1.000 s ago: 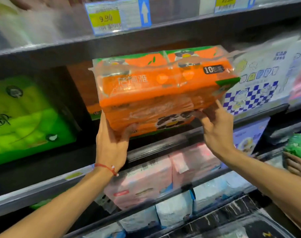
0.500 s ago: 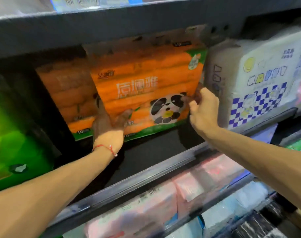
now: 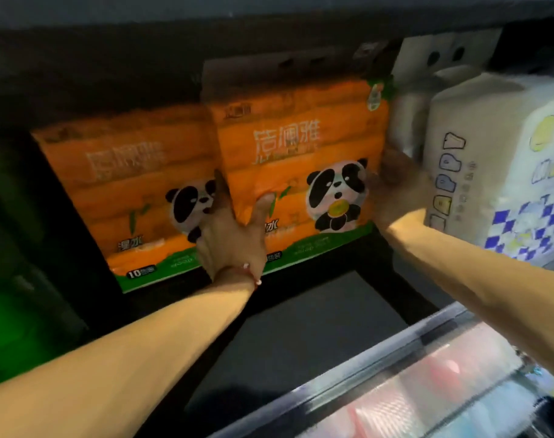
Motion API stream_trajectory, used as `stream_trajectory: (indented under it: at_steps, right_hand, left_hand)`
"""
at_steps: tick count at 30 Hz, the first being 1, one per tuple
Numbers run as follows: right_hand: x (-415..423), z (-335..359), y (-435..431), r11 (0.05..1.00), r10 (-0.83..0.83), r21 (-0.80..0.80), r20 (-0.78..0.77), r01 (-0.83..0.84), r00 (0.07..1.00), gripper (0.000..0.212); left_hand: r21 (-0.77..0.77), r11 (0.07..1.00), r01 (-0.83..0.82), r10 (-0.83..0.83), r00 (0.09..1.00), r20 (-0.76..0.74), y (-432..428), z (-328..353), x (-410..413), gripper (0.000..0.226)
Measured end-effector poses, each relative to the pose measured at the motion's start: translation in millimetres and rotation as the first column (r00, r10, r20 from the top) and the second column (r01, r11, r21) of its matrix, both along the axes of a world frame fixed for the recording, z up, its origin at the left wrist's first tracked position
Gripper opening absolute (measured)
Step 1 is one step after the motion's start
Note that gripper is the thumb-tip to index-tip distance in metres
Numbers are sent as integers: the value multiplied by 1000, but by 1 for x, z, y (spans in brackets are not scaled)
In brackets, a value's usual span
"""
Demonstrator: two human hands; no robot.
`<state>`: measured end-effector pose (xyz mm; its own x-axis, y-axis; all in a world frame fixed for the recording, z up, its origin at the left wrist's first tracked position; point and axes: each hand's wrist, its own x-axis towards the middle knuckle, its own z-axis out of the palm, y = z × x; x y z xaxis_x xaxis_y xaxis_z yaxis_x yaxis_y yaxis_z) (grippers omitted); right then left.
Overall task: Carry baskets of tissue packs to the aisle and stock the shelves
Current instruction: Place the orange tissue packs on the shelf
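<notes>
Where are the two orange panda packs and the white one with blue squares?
Right orange plastic-wrapped panda tissue pack (image 3: pixel 294 172), head view, front middle.
Left orange plastic-wrapped panda tissue pack (image 3: pixel 111 197), head view, front middle.
White plastic-wrapped tissue pack with blue checks (image 3: pixel 490 147), head view, side panel.

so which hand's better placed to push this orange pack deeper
Left, likely: left hand has its thumb on the front of the orange pack; right hand sits wedged beside the white pack.

Panda packs on the shelf (image 3: pixel 301 327)
The right pack (image 3: pixel 301 147) stands just beside and before left pack (image 3: pixel 127 184); left hand (image 3: pixel 234 238) between them; right hand (image 3: pixel 392 191) between right pack and third pack (image 3: pixel 490 153)
</notes>
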<state>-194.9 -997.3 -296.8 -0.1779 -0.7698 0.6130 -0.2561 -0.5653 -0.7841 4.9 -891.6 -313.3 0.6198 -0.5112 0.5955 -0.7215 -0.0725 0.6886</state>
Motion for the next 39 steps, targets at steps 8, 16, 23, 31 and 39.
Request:
stream_trajectory:
  at_steps: [8,16,23,31,39]
  right_hand:
    - [11,-30,7,994,-51,82,-200,68,978,47]
    - [-3,-26,18,987,55,161,-424,16,904,67]
    - [-22,-14,74,963,106,251,-688,98,718,23]
    - [-19,2,155,994,96,108,-899,5,426,45]
    - [-31,-1,242,989,143,143,-874,-37,465,47]
  left_hand:
    - [-2,1000,21,-21,997,-75,-8,5,-12,85]
    - [88,996,30,-25,998,-50,-15,7,-17,83]
    - [138,972,188,-172,978,-118,3,7,-14,80]
    - [642,767,3,-110,986,126,107,11,-16,61]
    - [733,643,-221,-308,802,512,221,34,-53,60]
